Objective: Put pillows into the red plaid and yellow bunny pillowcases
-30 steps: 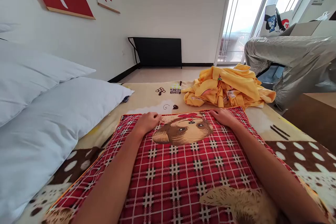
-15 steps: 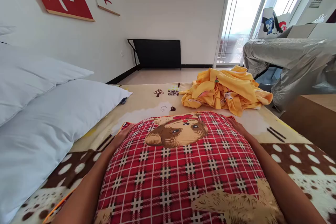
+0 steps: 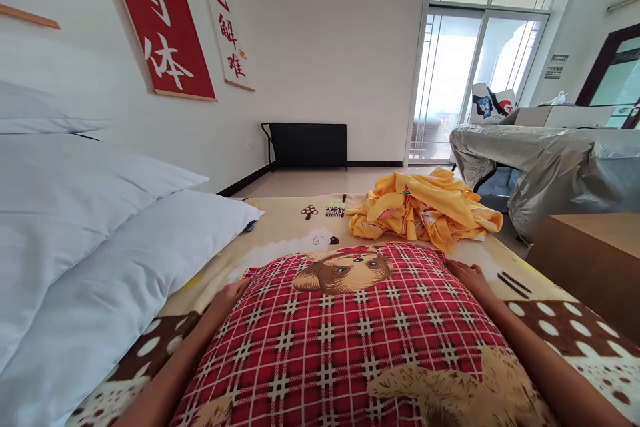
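A plump red plaid pillow (image 3: 345,327) with a printed bear's face fills the lower middle of the head view, lying on the patterned blanket (image 3: 280,243). At its far left corner is my left hand (image 3: 233,292), closed on the edge, the fingertips partly hidden by the fabric. My right hand (image 3: 469,277) holds the far right corner, with its fingers bent against the side. Just beyond the pillow is a crumpled heap of yellow cloth (image 3: 425,210) with small prints.
White pillows (image 3: 190,247) are stacked along the left. A brown box (image 3: 590,267) stands at the right, in front of a plastic-covered piece of furniture (image 3: 540,153). Against the far wall leans a black panel (image 3: 307,145). Sliding glass doors (image 3: 465,80) are at the back right.
My view has tilted upward, so the wall scrolls and doors show more and everything sits lower in the picture. Both hands stay at the pillow's far corners.
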Demonstrator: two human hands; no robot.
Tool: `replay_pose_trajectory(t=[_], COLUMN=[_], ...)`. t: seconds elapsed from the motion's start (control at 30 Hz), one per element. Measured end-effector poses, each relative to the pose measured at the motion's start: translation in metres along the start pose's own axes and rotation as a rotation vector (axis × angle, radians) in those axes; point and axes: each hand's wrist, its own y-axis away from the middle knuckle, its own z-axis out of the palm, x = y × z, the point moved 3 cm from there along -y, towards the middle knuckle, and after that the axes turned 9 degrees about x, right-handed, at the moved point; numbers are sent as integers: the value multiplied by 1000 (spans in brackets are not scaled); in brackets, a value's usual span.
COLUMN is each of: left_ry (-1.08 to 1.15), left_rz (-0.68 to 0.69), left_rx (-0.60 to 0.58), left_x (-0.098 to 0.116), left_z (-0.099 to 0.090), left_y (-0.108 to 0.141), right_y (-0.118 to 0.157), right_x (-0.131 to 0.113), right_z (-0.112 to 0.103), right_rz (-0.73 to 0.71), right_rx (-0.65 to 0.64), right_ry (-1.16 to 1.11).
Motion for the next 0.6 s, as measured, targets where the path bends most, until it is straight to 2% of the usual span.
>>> replay_pose_trajectory(t=[0.07,0.13,0.17,0.23,0.27,0.33,0.37,0.43,0.53,0.6], left_ry=[12,39,62,47,26,-11,-42,-106,-176,-213], left_rz=[5,68,174,411,535,781,856,939,1016,1048], left_rx=[2,0,-32,-93,-174,-289,-299,-258,-110,13], left_x=[19,57,83,137,160,192,198,192,160,135], left_z=[-21,-37,-42,-44,-41,-30,-22,-7,14,20], left_y=[7,24,36,69,88,126,142,165,183,190], right_y=[2,6,11,30,45,80,96,121,137,141], right_x=[-6,-32,-53,-106,-134,-181,-196,-208,-197,-183], right_z=[-25,-51,-64,-89,-98,-107,-106,-94,-66,-52], right_rz=[40,13,-40,-244,-384,-627,-728,-818,-855,-869], right_rx=[59,110,128,191,222,262,251,253,285,349], right_ry=[28,30,16,-61,-109,-171,-184,-178,-115,-50])
